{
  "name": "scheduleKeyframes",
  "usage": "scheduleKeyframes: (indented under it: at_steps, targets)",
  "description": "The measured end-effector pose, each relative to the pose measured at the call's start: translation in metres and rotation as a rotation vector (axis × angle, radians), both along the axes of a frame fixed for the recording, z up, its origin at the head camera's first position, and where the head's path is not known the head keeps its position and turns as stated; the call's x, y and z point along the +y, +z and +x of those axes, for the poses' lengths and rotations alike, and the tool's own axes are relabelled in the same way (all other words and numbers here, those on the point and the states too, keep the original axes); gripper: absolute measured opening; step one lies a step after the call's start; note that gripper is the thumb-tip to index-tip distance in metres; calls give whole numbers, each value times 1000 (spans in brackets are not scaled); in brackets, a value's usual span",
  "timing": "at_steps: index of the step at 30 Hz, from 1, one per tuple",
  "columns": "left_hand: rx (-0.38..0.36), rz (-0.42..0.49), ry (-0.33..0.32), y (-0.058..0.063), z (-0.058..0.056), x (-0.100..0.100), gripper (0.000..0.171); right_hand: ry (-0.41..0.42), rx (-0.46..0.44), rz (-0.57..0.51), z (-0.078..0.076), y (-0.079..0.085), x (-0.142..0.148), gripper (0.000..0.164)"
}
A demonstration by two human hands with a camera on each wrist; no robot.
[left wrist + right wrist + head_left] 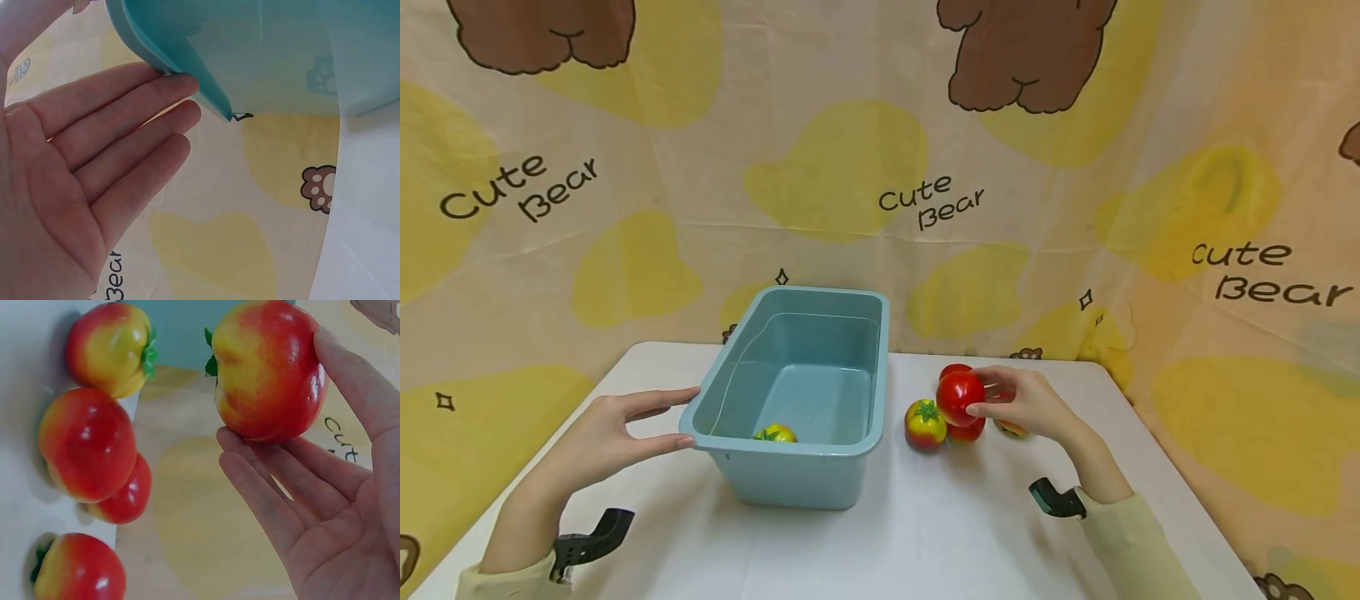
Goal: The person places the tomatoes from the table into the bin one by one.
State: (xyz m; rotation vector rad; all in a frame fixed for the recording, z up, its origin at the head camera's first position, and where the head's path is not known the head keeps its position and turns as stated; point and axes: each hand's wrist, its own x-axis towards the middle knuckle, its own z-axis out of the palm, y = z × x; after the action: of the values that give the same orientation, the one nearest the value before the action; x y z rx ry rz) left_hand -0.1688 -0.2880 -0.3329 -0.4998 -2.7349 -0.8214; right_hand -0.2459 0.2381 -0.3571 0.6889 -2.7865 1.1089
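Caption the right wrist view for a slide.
The right hand holds a glossy red-and-yellow fruit, with four similar fruits on the white table.

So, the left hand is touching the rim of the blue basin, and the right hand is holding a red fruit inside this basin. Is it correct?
Not quite: the head view shows the right hand holding the red fruit to the right of the blue basin, not inside it. The rest is correct.

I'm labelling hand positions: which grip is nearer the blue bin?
Left. The left grip touches the rim of the blue bin at its near-left corner; the right grip is apart from it, off to its right, holding a red fruit.
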Motion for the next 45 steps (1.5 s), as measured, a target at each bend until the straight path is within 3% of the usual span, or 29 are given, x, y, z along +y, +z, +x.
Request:
scheduleKeyframes:
  at_steps: [14, 45]
  targets:
    - [5, 2, -4, 0, 0, 0, 52, 32, -33, 2, -5, 23, -13, 63]
    - [26, 5, 0, -2, 0, 1, 51, 95, 27, 24, -16, 58, -47, 58]
